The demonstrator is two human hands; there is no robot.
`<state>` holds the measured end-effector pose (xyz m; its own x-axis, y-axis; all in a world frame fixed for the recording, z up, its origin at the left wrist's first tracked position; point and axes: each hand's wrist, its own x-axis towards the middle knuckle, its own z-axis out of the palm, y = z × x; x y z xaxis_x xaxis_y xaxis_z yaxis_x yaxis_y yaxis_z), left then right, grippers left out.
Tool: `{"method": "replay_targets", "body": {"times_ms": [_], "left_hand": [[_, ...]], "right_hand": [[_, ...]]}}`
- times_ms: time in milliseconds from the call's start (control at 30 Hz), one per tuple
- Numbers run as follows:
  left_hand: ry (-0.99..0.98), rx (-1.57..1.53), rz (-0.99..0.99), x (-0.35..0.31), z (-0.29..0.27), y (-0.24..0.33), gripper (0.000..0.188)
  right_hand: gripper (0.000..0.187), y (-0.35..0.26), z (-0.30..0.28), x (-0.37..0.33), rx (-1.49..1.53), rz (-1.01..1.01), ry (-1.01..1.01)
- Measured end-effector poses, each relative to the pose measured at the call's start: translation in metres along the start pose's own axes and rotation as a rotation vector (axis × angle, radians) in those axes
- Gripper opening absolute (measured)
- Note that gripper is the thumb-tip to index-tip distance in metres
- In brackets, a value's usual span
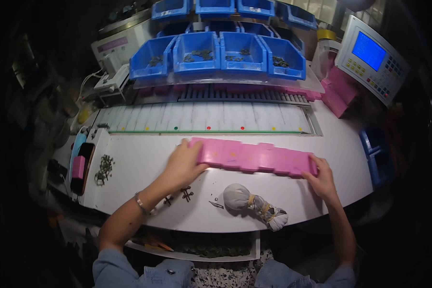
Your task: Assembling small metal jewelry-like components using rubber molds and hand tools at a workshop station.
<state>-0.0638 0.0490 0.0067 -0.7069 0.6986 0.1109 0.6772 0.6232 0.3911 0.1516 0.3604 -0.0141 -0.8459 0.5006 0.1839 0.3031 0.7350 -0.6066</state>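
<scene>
Holding, left end: bare left hand point(182, 164), closed round one end of the long, pink, step-edged row of smooth blocks point(254, 158), with thumb on the near edge.
Holding, right end: bare right hand point(323, 180), grasping the opposite end, with thumb at the near corner; probably spread this wide to press the sections together and prevent separation.
Pink row position: between both hands, just on the near side of the pale, striped, rectangular panel point(206, 116); whether resting on the white, smooth tabletop point(139, 149) or slightly raised, cannot tell.
Cloth bundle: grey, round-headed, tied with yellowish bands point(237, 198); lying near the front edge, apparently placed clear of the row.
Metal pieces: small, dark, loosely heaped point(105, 168) at far left, likely to avoid scattering into the central space.
Storage bins: blue, open-fronted, plastic point(197, 67); racked beyond the panel with openings facing forward, presumably for direct picking.
</scene>
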Motion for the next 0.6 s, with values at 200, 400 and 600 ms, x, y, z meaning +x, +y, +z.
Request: {"method": "replay_targets", "body": {"times_ms": [200, 400, 600], "left_hand": [[0.121, -0.030, -0.265, -0.050, -0.051, -0.058, 0.050], [0.243, 0.290, -0.268, -0.056, -0.049, -0.087, 0.047], [0.246, 0.023, 0.042, 0.001, -0.038, -0.044, 0.041]], "right_hand": [[0.059, -0.057, 0.065, 0.049, 0.226, -0.269, -0.180], [0.065, -0.078, 0.089, 0.071, 0.273, -0.303, -0.260], [0.038, -0.047, 0.063, 0.095, 0.504, -0.084, -0.267]]}}
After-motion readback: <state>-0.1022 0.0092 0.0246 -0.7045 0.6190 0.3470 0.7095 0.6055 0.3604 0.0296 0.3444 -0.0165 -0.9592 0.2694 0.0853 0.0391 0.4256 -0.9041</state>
